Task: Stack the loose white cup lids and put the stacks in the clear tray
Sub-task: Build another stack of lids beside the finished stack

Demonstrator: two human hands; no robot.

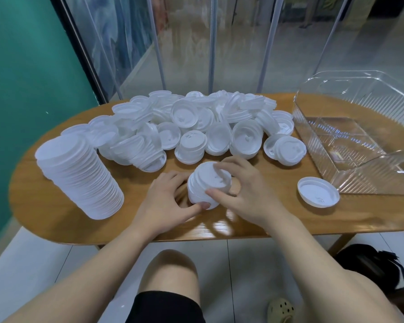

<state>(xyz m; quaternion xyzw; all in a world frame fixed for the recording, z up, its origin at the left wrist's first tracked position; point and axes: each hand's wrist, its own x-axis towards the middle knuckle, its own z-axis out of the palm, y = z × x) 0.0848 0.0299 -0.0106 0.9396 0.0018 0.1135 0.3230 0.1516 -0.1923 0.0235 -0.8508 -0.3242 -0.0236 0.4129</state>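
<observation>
A short stack of white lids stands on the wooden table near its front edge. My left hand curls round its left side with the thumb at the base. My right hand grips its top and right side. A tall leaning stack of lids stands at the left. A big heap of loose lids covers the table's middle and back. One single lid lies upside down near the clear tray, which holds no lids.
The clear tray takes up the table's right end and overhangs the edge. A green wall is at the left and clear curtain strips hang behind the table. My knee and a dark bag are below the table's front edge.
</observation>
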